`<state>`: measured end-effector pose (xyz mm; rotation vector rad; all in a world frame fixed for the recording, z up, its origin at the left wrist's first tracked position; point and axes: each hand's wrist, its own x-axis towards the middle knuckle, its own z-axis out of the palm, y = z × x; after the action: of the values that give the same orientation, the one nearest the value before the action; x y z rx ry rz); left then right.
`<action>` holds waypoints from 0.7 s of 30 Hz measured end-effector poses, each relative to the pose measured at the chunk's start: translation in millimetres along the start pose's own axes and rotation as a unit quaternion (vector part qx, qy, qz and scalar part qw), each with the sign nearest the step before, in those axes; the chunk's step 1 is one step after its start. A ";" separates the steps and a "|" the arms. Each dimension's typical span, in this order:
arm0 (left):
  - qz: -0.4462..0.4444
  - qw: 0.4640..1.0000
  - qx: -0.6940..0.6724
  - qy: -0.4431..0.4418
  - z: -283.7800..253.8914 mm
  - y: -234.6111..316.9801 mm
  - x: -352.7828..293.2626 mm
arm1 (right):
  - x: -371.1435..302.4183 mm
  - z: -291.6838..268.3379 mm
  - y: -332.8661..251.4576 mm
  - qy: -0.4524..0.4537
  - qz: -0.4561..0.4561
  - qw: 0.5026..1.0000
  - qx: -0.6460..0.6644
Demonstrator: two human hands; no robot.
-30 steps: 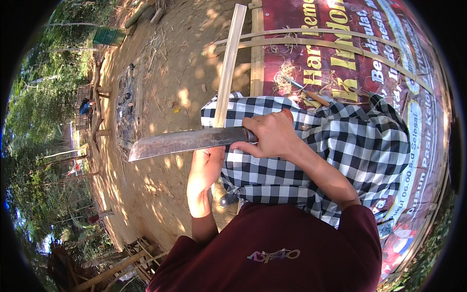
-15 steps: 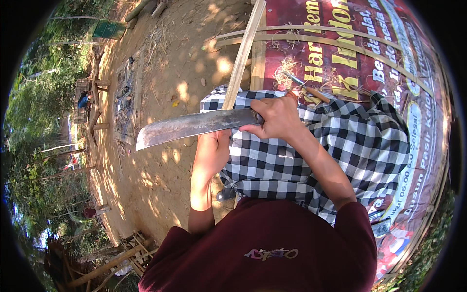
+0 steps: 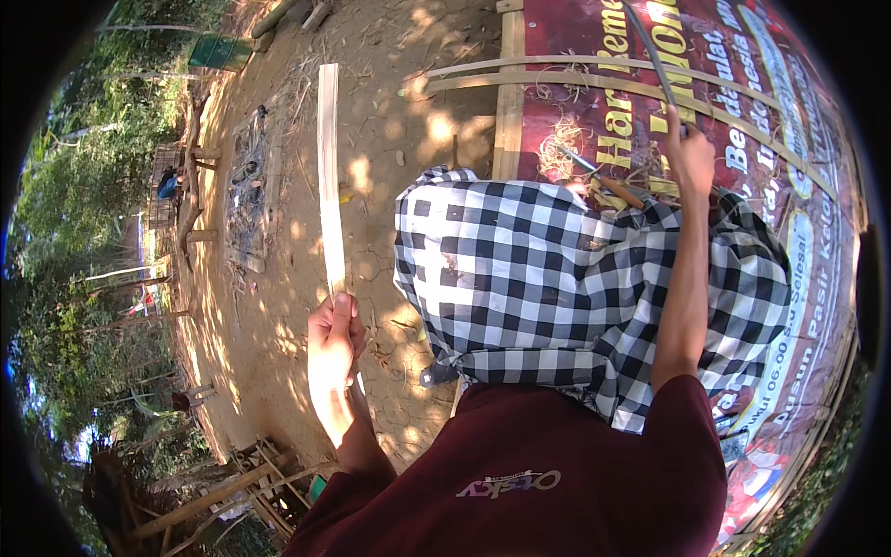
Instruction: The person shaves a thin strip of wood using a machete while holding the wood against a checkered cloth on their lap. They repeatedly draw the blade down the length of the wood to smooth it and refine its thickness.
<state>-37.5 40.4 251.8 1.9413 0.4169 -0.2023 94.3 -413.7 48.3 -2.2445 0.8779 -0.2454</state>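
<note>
My left hand (image 3: 338, 327) is closed around the lower part of a pale bamboo strip (image 3: 329, 176), held upright in view over the dirt at left. My right hand (image 3: 692, 158) grips the machete by its handle, above the red printed sheet. The machete's blade (image 3: 652, 58) points away from me and shows nearly edge-on. A knife with a wooden handle (image 3: 620, 191) lies on the sheet just beyond the black-and-white checked cloth (image 3: 520, 269) over my lap. Curly shavings (image 3: 560, 153) are heaped beside that knife.
Two long thin bamboo strips (image 3: 594, 84) lie across the red sheet (image 3: 557, 32), whose left edge is bordered by a wooden board (image 3: 508, 121). Bare dirt spreads to the left, with a debris patch (image 3: 249, 181). A bamboo frame (image 3: 209, 497) stands at lower left.
The machete has gone from across my lap to the far right with my right hand. My left hand has moved left, carrying the bamboo strip away from the blade.
</note>
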 end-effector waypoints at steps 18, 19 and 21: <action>0.089 0.984 -0.076 -0.137 104.6 20.4 32.0 | -169.7 -0.6 -114.7 -0.133 -0.444 0.852 0.246; 0.099 0.981 -0.077 -0.150 108.1 18.3 30.1 | -172.7 2.0 -114.2 -0.136 -0.447 0.850 0.245; 0.115 0.987 -0.033 -0.110 118.6 17.2 23.7 | -175.4 6.9 -112.6 -0.143 -0.448 0.850 0.236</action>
<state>-3.0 -69.7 211.5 1.8600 0.0515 -0.2466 23.9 -236.2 132.2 -1.9740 -0.4152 -0.4684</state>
